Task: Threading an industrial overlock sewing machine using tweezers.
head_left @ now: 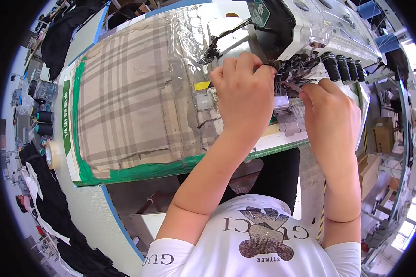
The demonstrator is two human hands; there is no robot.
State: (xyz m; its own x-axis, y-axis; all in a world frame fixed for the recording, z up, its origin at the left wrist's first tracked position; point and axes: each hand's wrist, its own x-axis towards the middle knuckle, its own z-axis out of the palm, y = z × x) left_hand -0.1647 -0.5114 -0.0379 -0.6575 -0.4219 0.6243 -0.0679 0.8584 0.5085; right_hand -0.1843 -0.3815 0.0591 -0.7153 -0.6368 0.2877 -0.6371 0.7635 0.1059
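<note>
Left edge of frame: black thread spools (45, 117), standing in a pair; beneath them, a roll of tape (54, 154), on its side against the table corner. Left to centre: table surface (125, 97), covered in beige-grey plaid under clear film, bordered with green tape (138, 172). Upper centre: left hand (246, 87), fingers curled and drawn together at the machine's working area; whatever lies between its fingertips is hidden. Right of centre: thin pinkish strip (292, 87), apparently the piece being worked, lying between the two hands before the needle area. Step in hand, by judgement: guiding this strip at the machine; the next move seems to call for a light, steady pinch and careful alignment. Upper right: white sewing machine (342, 32). Below it: right hand (332, 106), thumb and forefinger nearly closed, seemingly pinching the strip's end.
</note>
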